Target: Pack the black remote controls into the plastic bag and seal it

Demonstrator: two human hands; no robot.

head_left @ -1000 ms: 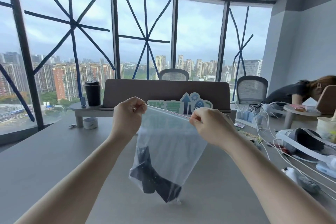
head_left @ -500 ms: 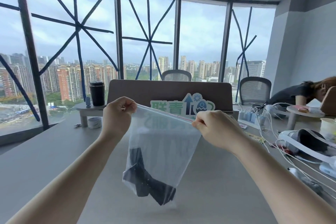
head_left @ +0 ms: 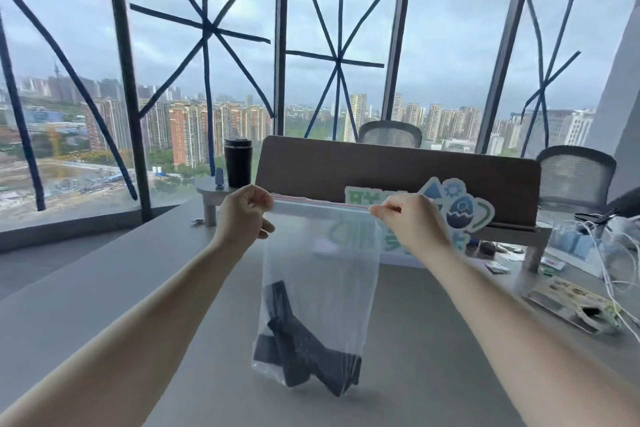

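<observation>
A clear plastic zip bag (head_left: 322, 263) hangs in the air above the grey table (head_left: 104, 288). Several black remote controls (head_left: 301, 354) lie crossed at its bottom. My left hand (head_left: 244, 218) pinches the top left corner of the bag. My right hand (head_left: 412, 224) pinches the top right corner. The red zip strip (head_left: 322, 201) is stretched straight and level between the two hands, and the mouth looks pressed flat.
A brown desk divider (head_left: 398, 166) with a colourful sign (head_left: 457, 208) stands behind the bag. A black tumbler (head_left: 238, 161) sits on a small shelf at the back left. Cables, cards and small items (head_left: 571, 302) lie on the right.
Both hands have lifted the bag higher and moved closer together, pulling its top edge level and taut. The remotes have settled at the bottom, and the camera has tilted up and left.
</observation>
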